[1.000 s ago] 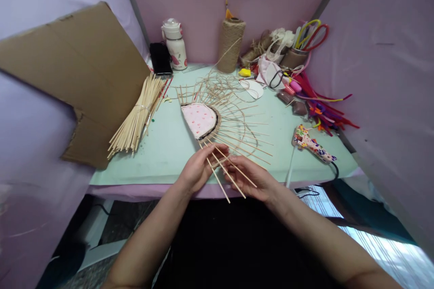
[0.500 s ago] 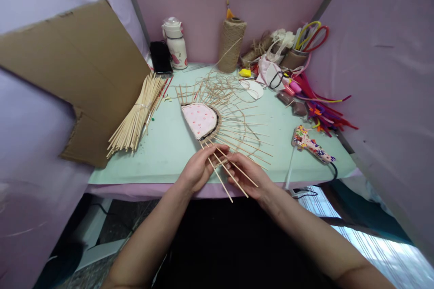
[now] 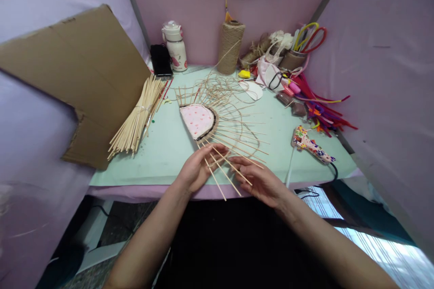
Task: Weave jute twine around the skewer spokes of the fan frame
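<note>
A half-round panel (image 3: pixel 199 122) of pink-dotted white fabric, edged in black and brown twine, has thin wooden sticks (image 3: pixel 233 130) fanning out from its curved side. It is tilted at the front of the table. My left hand (image 3: pixel 200 169) is closed on the nearest sticks, just below the panel, thumb on top. Beside it, my right hand (image 3: pixel 259 181) has its fingers curled around and under the outer part of these sticks. What its fingertips pinch, possibly twine, is too small to tell. Loose twine (image 3: pixel 220 86) lies tangled behind the fan.
A bundle of sticks (image 3: pixel 137 117) and a large cardboard sheet (image 3: pixel 77 76) are at left. Behind stand a bottle (image 3: pixel 176 49) and a twine spool (image 3: pixel 231 47). At right are a patterned glue gun (image 3: pixel 312 144), pipe cleaners (image 3: pixel 328 108) and scissors (image 3: pixel 313 38).
My right hand has moved slightly right, away from my left hand, its fingers now more apart from the left ones. My left hand keeps its hold on the sticks.
</note>
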`<act>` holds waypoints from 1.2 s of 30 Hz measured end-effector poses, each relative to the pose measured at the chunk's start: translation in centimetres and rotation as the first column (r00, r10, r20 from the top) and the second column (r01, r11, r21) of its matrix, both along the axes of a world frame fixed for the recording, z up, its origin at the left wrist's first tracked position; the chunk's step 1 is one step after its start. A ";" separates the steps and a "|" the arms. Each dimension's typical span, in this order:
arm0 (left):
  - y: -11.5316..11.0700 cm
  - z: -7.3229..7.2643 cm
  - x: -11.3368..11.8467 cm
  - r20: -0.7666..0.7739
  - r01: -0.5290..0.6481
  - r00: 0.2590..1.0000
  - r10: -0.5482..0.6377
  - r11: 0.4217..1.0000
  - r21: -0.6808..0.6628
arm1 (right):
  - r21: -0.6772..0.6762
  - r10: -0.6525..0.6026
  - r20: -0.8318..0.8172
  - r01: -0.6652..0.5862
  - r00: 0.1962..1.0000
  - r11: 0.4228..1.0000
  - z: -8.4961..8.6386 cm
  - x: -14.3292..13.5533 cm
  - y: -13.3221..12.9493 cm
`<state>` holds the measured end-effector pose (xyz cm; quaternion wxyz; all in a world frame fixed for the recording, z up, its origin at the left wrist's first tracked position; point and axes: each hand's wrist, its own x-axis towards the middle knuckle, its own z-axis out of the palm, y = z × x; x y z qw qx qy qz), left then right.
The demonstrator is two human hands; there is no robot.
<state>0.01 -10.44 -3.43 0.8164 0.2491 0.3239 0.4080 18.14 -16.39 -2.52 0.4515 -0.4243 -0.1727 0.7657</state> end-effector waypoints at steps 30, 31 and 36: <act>0.2 0.7 -0.8 -0.034 0.059 0.998 -0.060 0.998 -0.032 | 0.103 -0.594 0.066 0.587 0.802 0.803 -0.1 3.6 -0.2; 0.2 0.6 -0.8 -0.032 0.058 0.998 -0.059 0.998 -0.029 | 0.096 -0.613 0.051 0.607 0.789 0.789 -0.1 3.9 -0.1; 0.1 1.1 -0.4 -0.111 0.053 0.992 -0.060 0.997 -0.064 | 0.011 -0.586 -0.108 0.591 0.803 0.807 0.3 4.7 0.2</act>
